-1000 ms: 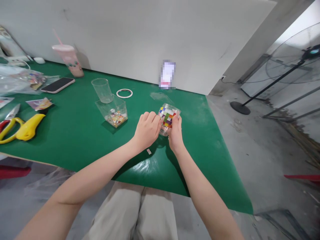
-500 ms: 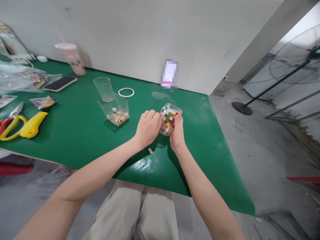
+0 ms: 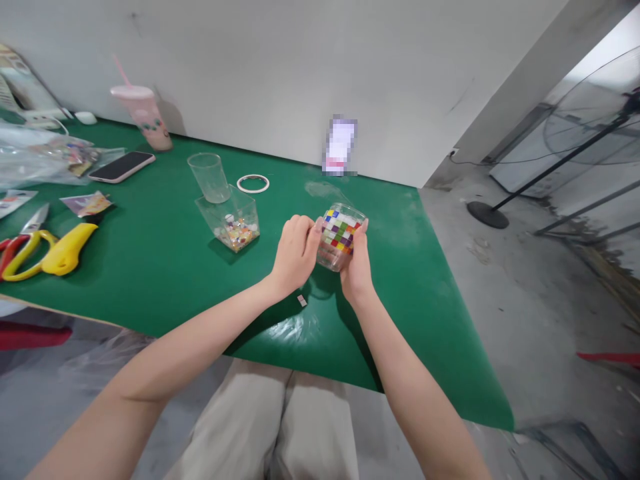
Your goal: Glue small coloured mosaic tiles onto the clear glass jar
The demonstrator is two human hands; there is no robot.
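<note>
A clear plastic cup with rows of small coloured mosaic squares around its upper side is held above the table, slightly tilted. My right hand grips it from the right, thumb on the wall near the rim. On its left side my left hand has its fingers curled and the thumb pressed against the cup; whether a tile is between them is hidden. A small pale tile piece lies on the green table below my left wrist. To the left stands a clear square container with mixed tiles and beads inside.
A clear cup and a white ring are behind the container. Further left are yellow-handled scissors, a phone, a pink tumbler and plastic bags. A blurred-out phone leans on the wall.
The cup has turned slightly between my hands, showing more of its coloured squares. My left thumb has risen nearer the rim.
</note>
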